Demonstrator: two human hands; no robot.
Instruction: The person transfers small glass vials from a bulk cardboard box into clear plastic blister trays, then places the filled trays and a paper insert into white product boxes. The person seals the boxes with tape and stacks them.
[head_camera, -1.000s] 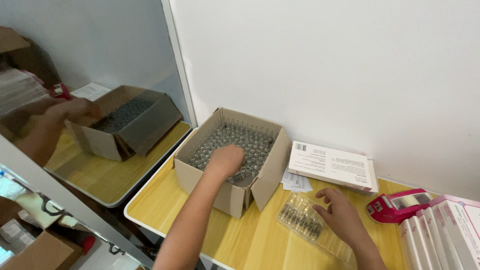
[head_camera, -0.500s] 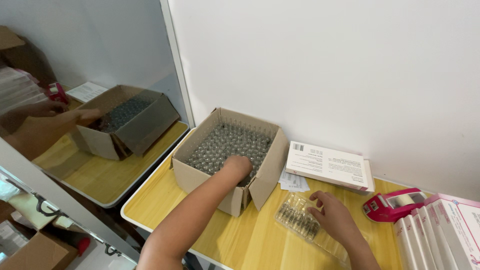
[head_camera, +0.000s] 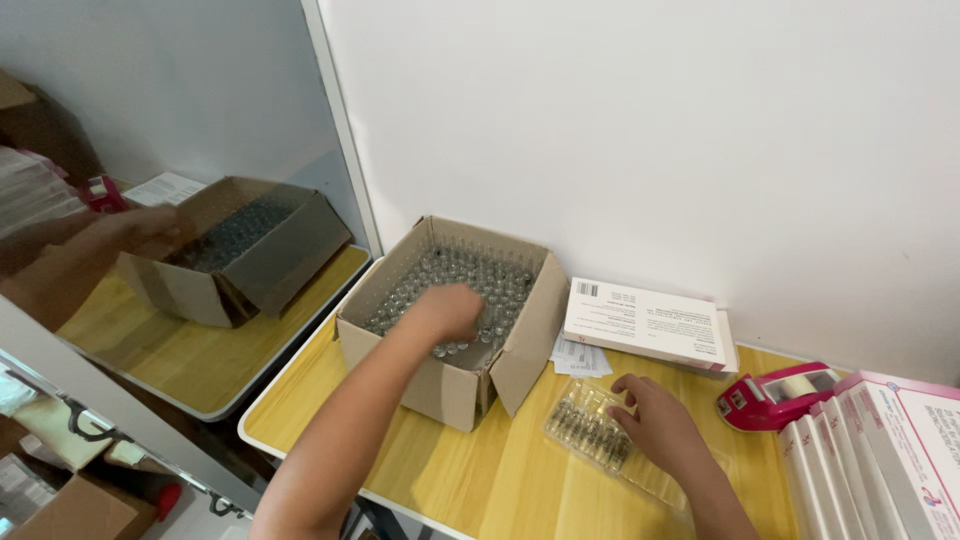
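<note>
left hand (head_camera: 452, 310) inside cardboard box (head_camera: 450, 330), fingers curled down among glass vials (head_camera: 470, 280), grasp hidden | right hand (head_camera: 655, 425) fingers spread flat on clear vial tray (head_camera: 590, 432) on wooden surface (head_camera: 480, 470) | white flat carton (head_camera: 650, 325) behind tray; red tape dispenser (head_camera: 770, 395) right

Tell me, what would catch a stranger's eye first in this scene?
Most striking is the open cardboard box at the middle of the yellow wooden table, packed with small glass vials; the left hand reaches into it. To its right, the right hand rests on a clear plastic tray partly filled with vials. At the far right sits a pink tape dispenser beside a row of white cartons.
</note>
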